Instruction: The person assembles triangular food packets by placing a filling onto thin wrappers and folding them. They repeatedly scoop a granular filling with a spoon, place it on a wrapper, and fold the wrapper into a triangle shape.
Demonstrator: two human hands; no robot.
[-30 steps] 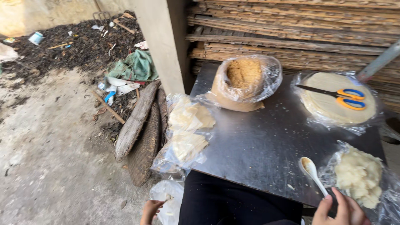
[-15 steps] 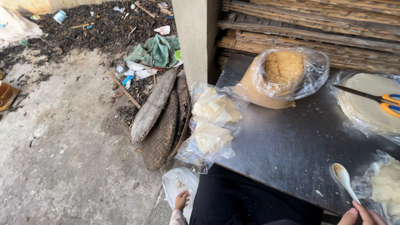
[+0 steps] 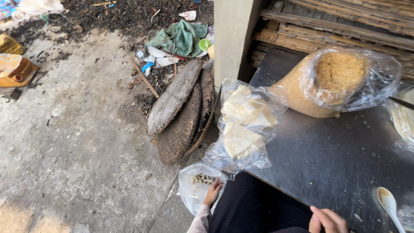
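Note:
My left hand (image 3: 212, 193) reaches down beside my dark-clothed lap and grips the rim of a small clear plastic bag (image 3: 194, 192) that holds several short pale rolls. My right hand (image 3: 328, 220) sits at the near edge of the dark metal table (image 3: 336, 159), fingers curled and mostly cut off by the frame. A white spoon (image 3: 387, 203) lies on the table to its right, apart from the hand. A clear bag of pale flat sheets (image 3: 243, 125) hangs over the table's left edge.
A large bag of brown crumbs (image 3: 330, 82) stands at the back of the table, and another bag (image 3: 403, 121) is at the right edge. Round woven trays (image 3: 181, 125) and a plank lean by a concrete pillar (image 3: 233, 39). Litter and a green cloth (image 3: 181, 39) lie on the ground.
The view has swung left and down. My left hand has gone to the small bag by my lap. My right hand has moved left, away from the spoon, which it held before.

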